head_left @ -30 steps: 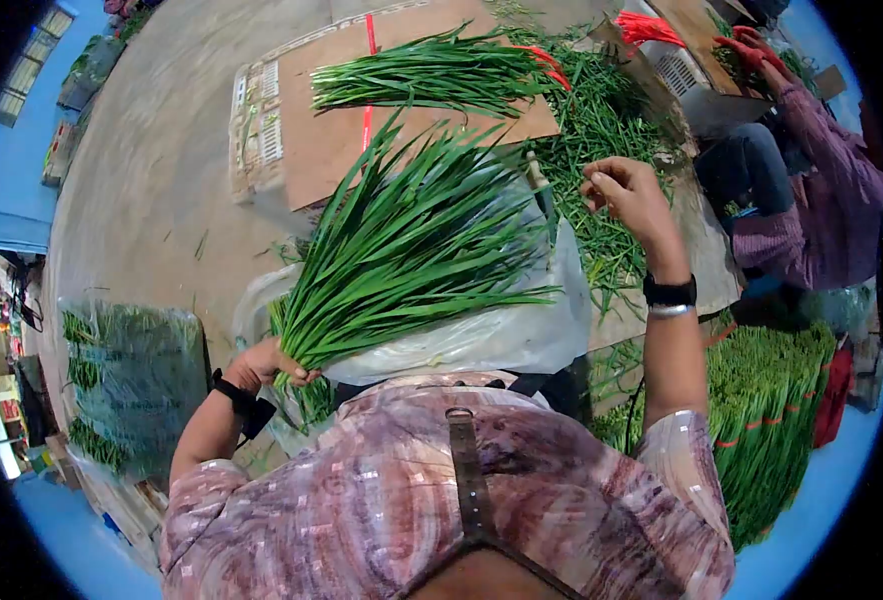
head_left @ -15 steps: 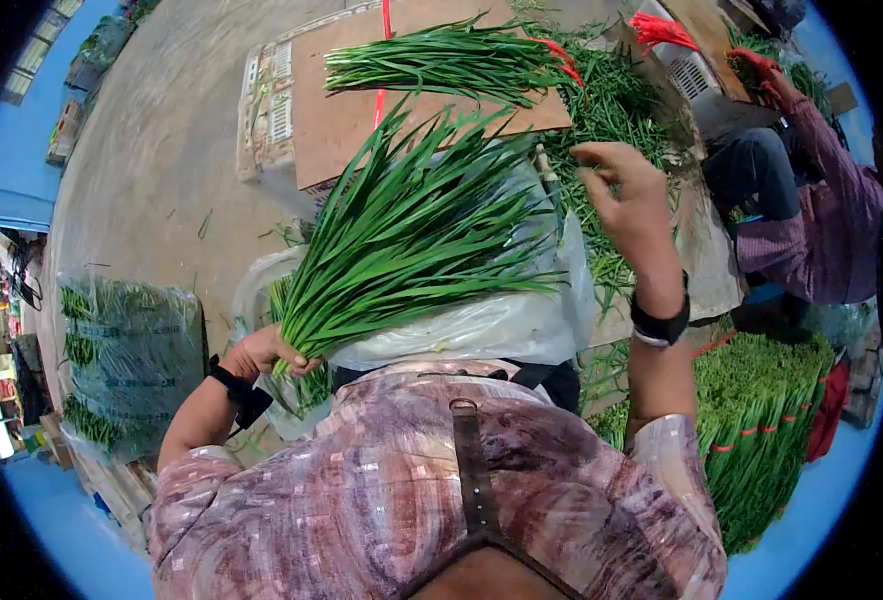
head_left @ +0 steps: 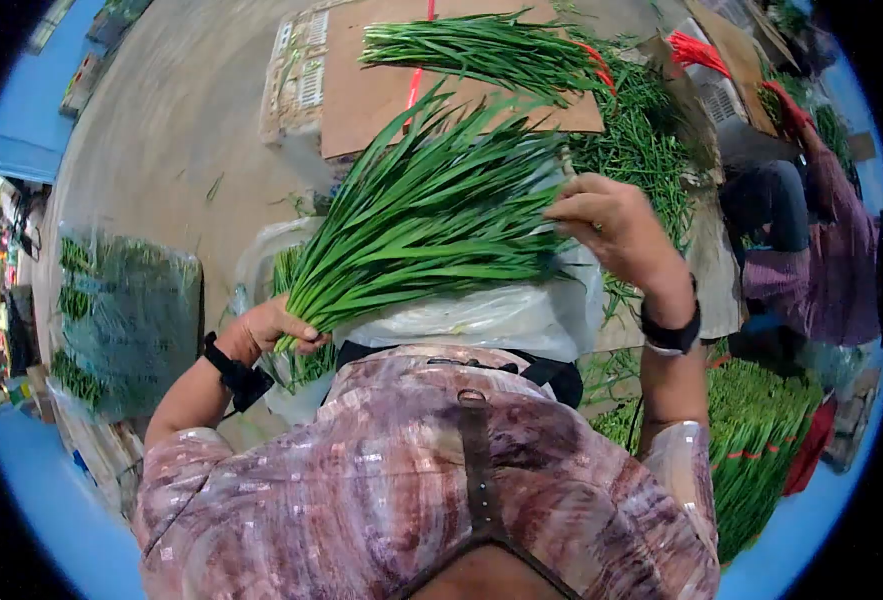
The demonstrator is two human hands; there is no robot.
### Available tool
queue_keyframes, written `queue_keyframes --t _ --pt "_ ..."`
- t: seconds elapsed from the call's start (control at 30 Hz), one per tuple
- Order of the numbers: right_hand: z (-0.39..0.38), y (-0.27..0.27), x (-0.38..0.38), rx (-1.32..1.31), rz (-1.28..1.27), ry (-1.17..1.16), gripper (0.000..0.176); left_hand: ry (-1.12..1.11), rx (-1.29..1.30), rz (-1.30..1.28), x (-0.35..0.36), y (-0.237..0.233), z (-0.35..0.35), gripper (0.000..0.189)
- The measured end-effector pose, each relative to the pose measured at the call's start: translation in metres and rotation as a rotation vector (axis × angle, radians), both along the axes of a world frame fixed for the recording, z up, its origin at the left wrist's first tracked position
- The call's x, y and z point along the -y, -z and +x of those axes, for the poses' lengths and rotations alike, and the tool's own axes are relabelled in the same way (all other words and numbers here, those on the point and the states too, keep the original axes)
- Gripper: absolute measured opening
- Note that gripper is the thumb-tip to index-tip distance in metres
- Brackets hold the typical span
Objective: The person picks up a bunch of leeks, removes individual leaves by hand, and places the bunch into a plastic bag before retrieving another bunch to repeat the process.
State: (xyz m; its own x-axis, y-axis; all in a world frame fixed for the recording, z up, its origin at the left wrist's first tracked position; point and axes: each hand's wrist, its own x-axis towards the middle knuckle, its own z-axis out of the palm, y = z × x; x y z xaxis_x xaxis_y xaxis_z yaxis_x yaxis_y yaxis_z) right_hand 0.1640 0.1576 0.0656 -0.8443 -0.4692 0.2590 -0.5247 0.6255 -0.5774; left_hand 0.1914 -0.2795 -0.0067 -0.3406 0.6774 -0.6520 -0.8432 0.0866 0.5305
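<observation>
My left hand (head_left: 279, 324) is closed around the stem end of a bunch of garlic chives (head_left: 421, 220). The long flat green leaves fan out up and to the right over my lap. At their tips on the right is my right hand (head_left: 611, 222), its thumb and fingers pinched together. Whether a leaf sits between those fingertips is too fine to make out. White plastic sheeting (head_left: 461, 325) covers my lap under the bunch.
Ahead, a tied chive bundle (head_left: 471, 50) lies on a brown board (head_left: 361, 120) over a crate. Loose leaves (head_left: 641, 140) are heaped to the right. Bagged greens (head_left: 131, 320) stand at left, banded bundles (head_left: 761, 440) at right. Another person (head_left: 811, 250) sits at the upper right.
My right hand has come down and left to the leaf tips, its fingers closing into a pinch. My left hand keeps its grip on the chives. The view has shifted slightly.
</observation>
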Motion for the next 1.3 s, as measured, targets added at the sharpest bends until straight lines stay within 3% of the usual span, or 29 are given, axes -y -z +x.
queue_keyframes --t 0.13,0.37,0.57,0.67,0.8,1.07,1.17,1.3 --pt "0.005 -0.021 -0.019 0.293 -0.425 0.037 0.015 -0.059 -0.031 0.032 -0.015 -0.011 -0.001 0.050" --pt "0.027 -0.011 -0.042 0.538 -0.735 0.406 0.021 -0.240 0.093 0.005 -0.043 -0.008 0.004 0.035" --pt "0.046 0.002 -0.061 0.240 -0.666 0.363 0.020 -0.285 0.030 -0.025 -0.059 -0.005 0.010 0.036" --pt "0.057 0.000 -0.066 0.238 -0.796 0.352 0.018 -0.350 0.096 -0.038 -0.070 -0.011 0.010 0.023" --pt "0.077 -0.003 -0.075 0.265 -0.727 0.473 0.017 -0.423 0.178 -0.042 -0.082 -0.018 0.009 0.021" --pt "0.117 -0.042 -0.078 0.052 -0.476 0.418 0.017 -0.443 0.300 0.048 -0.099 -0.008 0.004 0.017" --pt "0.110 -0.051 -0.083 0.135 -0.340 0.569 0.019 -0.393 0.235 0.039 -0.103 -0.008 0.004 0.018" --pt "0.093 -0.043 -0.089 0.232 -0.470 0.607 0.020 -0.387 0.231 0.078 -0.102 -0.005 0.003 0.025"
